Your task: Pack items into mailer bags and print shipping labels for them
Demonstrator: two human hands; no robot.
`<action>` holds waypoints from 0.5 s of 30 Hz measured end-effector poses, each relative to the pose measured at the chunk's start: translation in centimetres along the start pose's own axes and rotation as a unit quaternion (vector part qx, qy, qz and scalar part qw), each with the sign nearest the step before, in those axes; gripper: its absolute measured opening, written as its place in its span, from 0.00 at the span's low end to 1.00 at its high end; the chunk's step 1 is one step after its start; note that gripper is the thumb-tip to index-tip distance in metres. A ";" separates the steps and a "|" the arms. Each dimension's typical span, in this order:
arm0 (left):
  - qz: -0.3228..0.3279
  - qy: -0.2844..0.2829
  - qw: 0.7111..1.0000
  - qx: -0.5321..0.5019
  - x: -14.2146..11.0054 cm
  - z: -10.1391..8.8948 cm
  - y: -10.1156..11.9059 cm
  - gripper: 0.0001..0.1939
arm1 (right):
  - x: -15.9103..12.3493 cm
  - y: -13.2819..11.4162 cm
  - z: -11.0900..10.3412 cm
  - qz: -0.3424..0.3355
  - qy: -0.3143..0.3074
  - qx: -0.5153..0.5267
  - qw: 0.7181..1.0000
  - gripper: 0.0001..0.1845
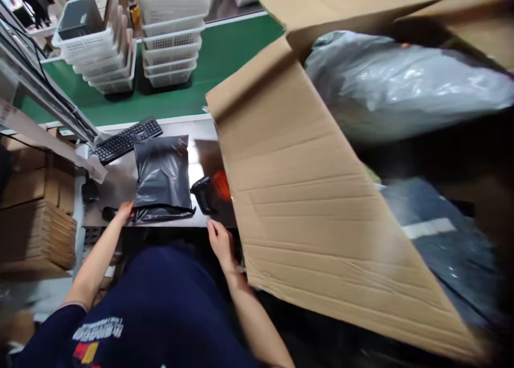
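One dark bag (163, 172) lies flat by my left fingers (127, 209); I can't tell if they pinch it. My right fingers (214, 230) curl closed, seemingly empty. The bag's laid out, maybe not shut.

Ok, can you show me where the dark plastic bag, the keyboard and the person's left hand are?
Dark plastic bag (163, 175): head view, middle of its upper face.
Keyboard (127, 140): head view, middle of its keys.
Left hand (125, 211): head view, back of the hand.
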State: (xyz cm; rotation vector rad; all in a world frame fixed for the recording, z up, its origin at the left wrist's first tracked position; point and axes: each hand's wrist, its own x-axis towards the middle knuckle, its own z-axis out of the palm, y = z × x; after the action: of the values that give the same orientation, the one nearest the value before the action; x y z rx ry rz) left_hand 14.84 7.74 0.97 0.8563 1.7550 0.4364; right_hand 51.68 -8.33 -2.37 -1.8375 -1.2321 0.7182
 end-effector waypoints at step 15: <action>0.142 0.144 0.979 0.033 -0.5 3.4 0.6 0.07 | 13.3 -0.6 7.0 0.133 -0.129 -0.108 0.977 0.26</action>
State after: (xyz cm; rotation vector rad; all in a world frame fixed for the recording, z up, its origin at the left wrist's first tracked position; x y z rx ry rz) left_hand 18.29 7.35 0.47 1.1438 1.9233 0.7243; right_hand 50.74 6.28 -5.84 -2.1674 -1.2819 1.0313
